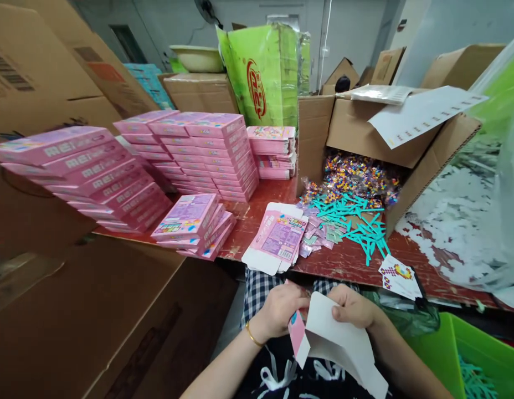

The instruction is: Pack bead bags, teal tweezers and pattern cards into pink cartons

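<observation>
Both hands hold one partly unfolded carton (340, 338), pink outside and white inside, above the lap. My left hand (282, 310), with a gold bracelet at the wrist, is closed round its pink side. My right hand (354, 306) pinches a white flap between thumb and fingers. Just beyond the hands, a stack of flat pink cartons (277, 235) lies at the table edge. Beside it are small purple packets (319, 235) and a heap of teal plastic pieces (365, 221). Printed cards (400, 276) lie to the right.
Stacks of pink boxes (211, 155) fill the left of the red table (236, 233), with a smaller pile (194, 221) near its edge. An open cardboard box (315, 133) holds bags of colourful beads (360, 177). A green bin (443, 343) stands at lower right.
</observation>
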Tool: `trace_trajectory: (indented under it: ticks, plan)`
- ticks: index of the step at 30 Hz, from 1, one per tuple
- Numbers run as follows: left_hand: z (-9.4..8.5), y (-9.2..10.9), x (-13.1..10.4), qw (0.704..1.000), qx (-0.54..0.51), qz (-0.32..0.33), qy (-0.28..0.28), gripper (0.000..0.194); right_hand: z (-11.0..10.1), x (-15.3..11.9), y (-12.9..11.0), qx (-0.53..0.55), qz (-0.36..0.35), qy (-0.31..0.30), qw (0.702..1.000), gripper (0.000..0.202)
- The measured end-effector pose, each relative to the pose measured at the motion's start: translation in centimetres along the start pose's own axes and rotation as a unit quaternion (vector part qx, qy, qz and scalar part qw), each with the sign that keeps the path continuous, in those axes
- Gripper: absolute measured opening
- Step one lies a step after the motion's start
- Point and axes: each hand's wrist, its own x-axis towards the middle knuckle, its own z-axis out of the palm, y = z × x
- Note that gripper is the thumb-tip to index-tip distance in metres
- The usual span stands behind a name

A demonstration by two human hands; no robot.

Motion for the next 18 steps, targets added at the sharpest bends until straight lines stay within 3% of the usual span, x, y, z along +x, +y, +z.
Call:
trace_trajectory:
  ticks: [3,5,7,12,15,18]
  plan:
    - [0.2,-0.6,-1.2,0.987,-0.03,-0.124,0.092,0.024,-1.3,2.7,0.6,0.055,-0.051,0.185,0.98,0.062]
    - [0.1,-1.1,-2.4,0.955,-0.054,-0.217,0.193,0.032,-3.3,4.0,1.0,0.071,-0.081,0.307,0.946,0.052]
    - [0.0,-1.6,-3.5,0.913,-0.069,-0.283,0.287,0.038,-5.6,4.9,1.8,0.052,-0.085,0.387,0.916,0.045]
    - [-1.3,-3.2,-4.3,0.837,-0.023,-0.316,0.446,0.051,-11.3,6.5,5.4,-0.122,-0.079,0.456,0.878,0.047]
    - [-2.8,-4.4,-2.7,0.823,-0.032,-0.349,0.448,0.065,-15.0,7.9,6.6,-0.219,-0.07,0.501,0.834,0.047]
    - [-4.2,-5.3,-0.6,0.82,-0.066,-0.366,0.436,0.07,-18.9,10.1,6.2,-0.257,-0.057,0.52,0.812,0.035]
